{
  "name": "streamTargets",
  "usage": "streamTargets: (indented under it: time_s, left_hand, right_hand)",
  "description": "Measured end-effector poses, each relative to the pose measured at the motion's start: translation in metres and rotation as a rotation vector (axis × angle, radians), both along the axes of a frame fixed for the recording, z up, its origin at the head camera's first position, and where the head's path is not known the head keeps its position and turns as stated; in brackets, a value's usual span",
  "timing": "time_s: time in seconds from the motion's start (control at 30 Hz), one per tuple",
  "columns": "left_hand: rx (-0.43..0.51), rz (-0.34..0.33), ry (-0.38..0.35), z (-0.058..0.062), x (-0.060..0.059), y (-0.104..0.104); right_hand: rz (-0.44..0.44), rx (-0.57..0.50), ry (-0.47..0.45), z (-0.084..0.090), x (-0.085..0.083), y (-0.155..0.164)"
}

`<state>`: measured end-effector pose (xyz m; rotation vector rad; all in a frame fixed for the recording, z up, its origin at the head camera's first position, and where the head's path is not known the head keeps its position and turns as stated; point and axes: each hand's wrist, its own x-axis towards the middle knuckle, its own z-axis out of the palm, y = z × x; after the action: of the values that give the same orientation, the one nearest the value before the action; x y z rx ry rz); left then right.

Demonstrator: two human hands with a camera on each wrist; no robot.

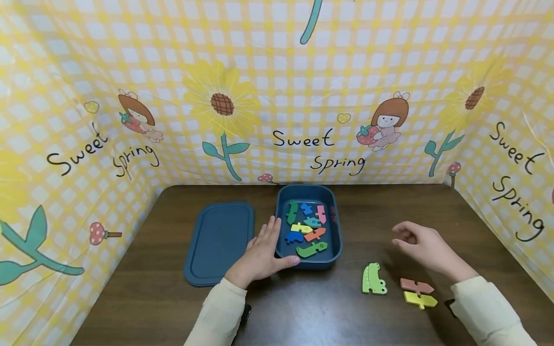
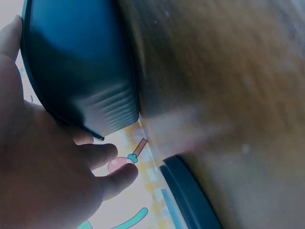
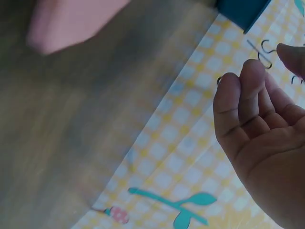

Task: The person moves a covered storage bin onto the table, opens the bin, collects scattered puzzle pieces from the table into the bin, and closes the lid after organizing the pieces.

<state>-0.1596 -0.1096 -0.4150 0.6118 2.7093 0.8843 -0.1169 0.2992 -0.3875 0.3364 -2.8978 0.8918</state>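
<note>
A dark blue box (image 1: 318, 264) holds several flat, colourful notched pieces, among them a green one (image 1: 311, 249) and an orange one (image 1: 315, 234). My left hand (image 1: 262, 254) rests against its left side, fingers extended and thumb at the front rim; the left wrist view shows the same hand (image 2: 45, 167) beside the box wall (image 2: 81, 57). Over the table to the right, my right hand (image 1: 426, 246) hovers with loosely bent fingers and nothing in them. Below it lie a light green crocodile-shaped piece (image 1: 373, 279), a pinkish-red arrow piece (image 1: 416, 285) and a yellow arrow piece (image 1: 421, 300).
Left of the box, a dark blue lid (image 1: 220, 242) lies flat on the brown wooden table (image 1: 143, 283). A yellow checked cloth (image 1: 294, 86) with printed flowers and lettering stands behind the table and along both sides.
</note>
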Motion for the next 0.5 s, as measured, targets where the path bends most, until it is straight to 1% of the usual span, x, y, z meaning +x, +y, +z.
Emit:
streamTargets:
  time_s: [0.2, 0.33, 0.5]
  left_hand:
    - [0.000, -0.003, 0.001, 0.000, -0.001, -0.002]
    - [-0.001, -0.002, 0.006, 0.001, -0.001, -0.002]
    - [0.000, -0.002, -0.002, 0.002, 0.001, 0.000]
  right_hand:
    - [-0.017, 0.028, -0.030, -0.008, 0.019, 0.017]
    - [-0.015, 0.054, -0.081, -0.017, 0.030, 0.025]
    - [-0.019, 0.071, -0.144, -0.026, 0.051, 0.038]
